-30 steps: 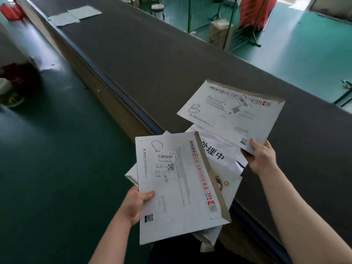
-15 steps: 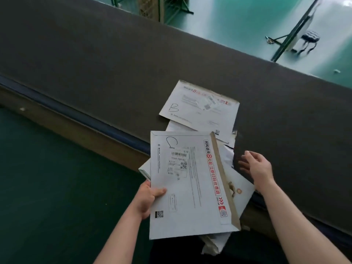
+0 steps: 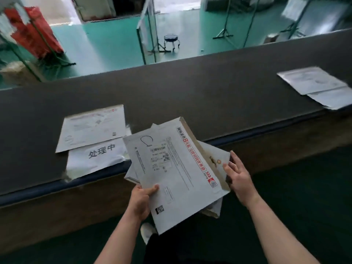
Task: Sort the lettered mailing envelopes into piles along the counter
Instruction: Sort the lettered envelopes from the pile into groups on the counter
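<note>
We are holding the stack, the C envelope (image 3: 175, 172) topmost, near the counter (image 3: 190, 88) edge, left hand (image 3: 142, 201) pinching its corner; right hand (image 3: 239, 180), fingers spread, should grip only that sheet.

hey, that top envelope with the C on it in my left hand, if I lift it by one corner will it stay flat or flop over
The C envelope will probably stay fairly flat: it juts past the left hand without sagging, and its brown edge looks like board. It is likely light, since a thumb pinch carries the stack. The smooth face may slide off the envelopes beneath.
</note>
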